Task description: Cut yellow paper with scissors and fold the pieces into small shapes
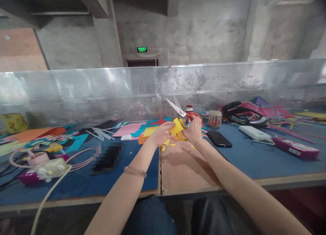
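My left hand point(161, 132) pinches a piece of yellow paper point(176, 126) and holds it up over the table. My right hand point(194, 129) is closed through the red handles of a pair of scissors point(181, 112), whose steel blades stand apart and point up and left above the paper. A curled yellow strip hangs below the paper. Small yellow scraps point(169, 144) lie on the brown board point(183, 167) under my hands.
Coloured paper sheets point(129, 129) lie behind my hands. A black phone point(219, 139), a tape roll point(215, 118), a white power bank point(255, 132) and a pink box point(296, 148) sit to the right. Cables and a pink tape dispenser point(38, 158) crowd the left. A perforated metal screen point(102, 92) backs the table.
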Demonstrator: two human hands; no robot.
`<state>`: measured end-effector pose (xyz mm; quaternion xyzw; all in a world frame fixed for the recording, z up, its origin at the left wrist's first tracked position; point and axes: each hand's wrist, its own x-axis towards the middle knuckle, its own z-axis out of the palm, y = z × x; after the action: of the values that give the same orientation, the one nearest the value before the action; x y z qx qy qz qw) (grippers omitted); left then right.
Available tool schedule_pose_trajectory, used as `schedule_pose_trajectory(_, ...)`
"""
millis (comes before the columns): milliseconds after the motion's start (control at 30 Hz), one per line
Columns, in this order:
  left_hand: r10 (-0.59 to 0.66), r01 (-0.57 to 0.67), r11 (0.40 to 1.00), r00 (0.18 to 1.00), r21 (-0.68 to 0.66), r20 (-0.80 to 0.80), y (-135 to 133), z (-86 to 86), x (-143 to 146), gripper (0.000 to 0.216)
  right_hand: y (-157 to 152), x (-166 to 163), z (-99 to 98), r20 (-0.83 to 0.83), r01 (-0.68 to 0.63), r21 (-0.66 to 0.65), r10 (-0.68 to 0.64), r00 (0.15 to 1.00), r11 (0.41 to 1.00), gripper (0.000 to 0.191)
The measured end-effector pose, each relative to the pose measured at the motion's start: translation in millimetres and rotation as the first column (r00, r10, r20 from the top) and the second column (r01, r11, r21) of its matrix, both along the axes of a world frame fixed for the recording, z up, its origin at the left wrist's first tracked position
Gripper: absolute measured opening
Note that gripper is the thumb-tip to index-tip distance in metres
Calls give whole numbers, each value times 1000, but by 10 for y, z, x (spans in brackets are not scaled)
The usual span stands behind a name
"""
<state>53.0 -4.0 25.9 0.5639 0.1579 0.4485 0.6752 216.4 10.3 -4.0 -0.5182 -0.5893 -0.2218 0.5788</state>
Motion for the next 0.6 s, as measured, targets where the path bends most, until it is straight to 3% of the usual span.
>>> schedule_pose_trajectory(200,49,-50,999,998,18,25,-33,31,-26,17,64,-59,-33,-101,-104,85,112,989,991,57)
schedule_pose_trajectory(367,288,-286,956,957,71,-28,66,10,-82,21,39,-28,-65,-332,-276,-32,251,909,960,38)
schedule_pose_trajectory(500,545,-537,826,839,172,1,207,-30,-140,20,26,-24,-79,-462,-481,-168,362,809,861,25)
schedule_pose_trajectory(600,585,-582,790,810,190,48,242,-37,-126,23,73,-82,-95,-519,-605,-245,424,742,758,19)
